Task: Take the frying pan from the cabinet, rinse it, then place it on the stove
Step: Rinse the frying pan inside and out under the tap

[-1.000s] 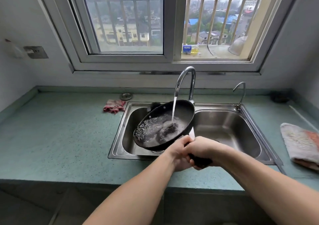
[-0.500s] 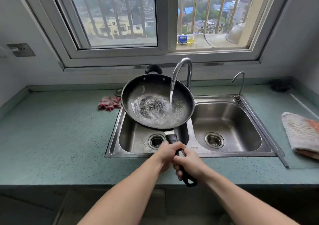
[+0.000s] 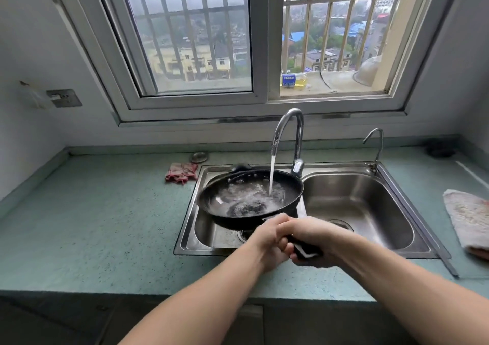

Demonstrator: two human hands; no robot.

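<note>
Gripping one black handle [image 3: 304,249] together, left hand [image 3: 267,238] and right hand [image 3: 309,234] hold one frying pan [image 3: 248,199] over the left of two sink basins [image 3: 412,238]. One running faucet [image 3: 288,133] stands at 12 o'clock; a smaller tap [image 3: 374,146] at 2. Bottle label [image 3: 288,80] unreadable.

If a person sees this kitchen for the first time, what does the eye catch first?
First the black frying pan, held over the left basin of the sink by the left hand and right hand on its handle. Next the water falling from the faucet into it, then the barred window behind.
</note>
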